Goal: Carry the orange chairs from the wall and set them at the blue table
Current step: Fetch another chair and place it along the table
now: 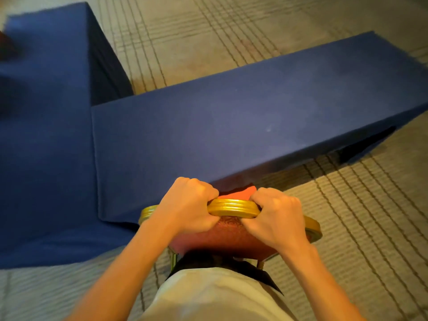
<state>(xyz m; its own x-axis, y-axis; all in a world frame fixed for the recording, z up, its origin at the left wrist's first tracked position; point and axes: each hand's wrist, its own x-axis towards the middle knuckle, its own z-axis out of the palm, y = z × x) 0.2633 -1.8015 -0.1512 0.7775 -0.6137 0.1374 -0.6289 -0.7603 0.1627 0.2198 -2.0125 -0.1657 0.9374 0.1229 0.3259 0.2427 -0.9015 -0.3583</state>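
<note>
Gold-framed orange chair (pixel 234 208) sits at 6 o'clock in the head view, a sliver of its orange seat showing right at the near edge of the blue table (pixel 231 126), which fills the centre out to 3 o'clock. Left hand (pixel 187 205) and right hand (pixel 275 216) both curl tight round the gold top rail, side by side, knuckles up. Second blue-draped table (pixel 46 112) lies at 9 o'clock, striped carpet (pixel 347 216) at 4 o'clock.

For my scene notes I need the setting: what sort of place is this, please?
Probably a banquet or conference hall: a long, cloth-draped blue table, a line-patterned carpet, and a gold-framed orange chair of the banquet kind.
</note>
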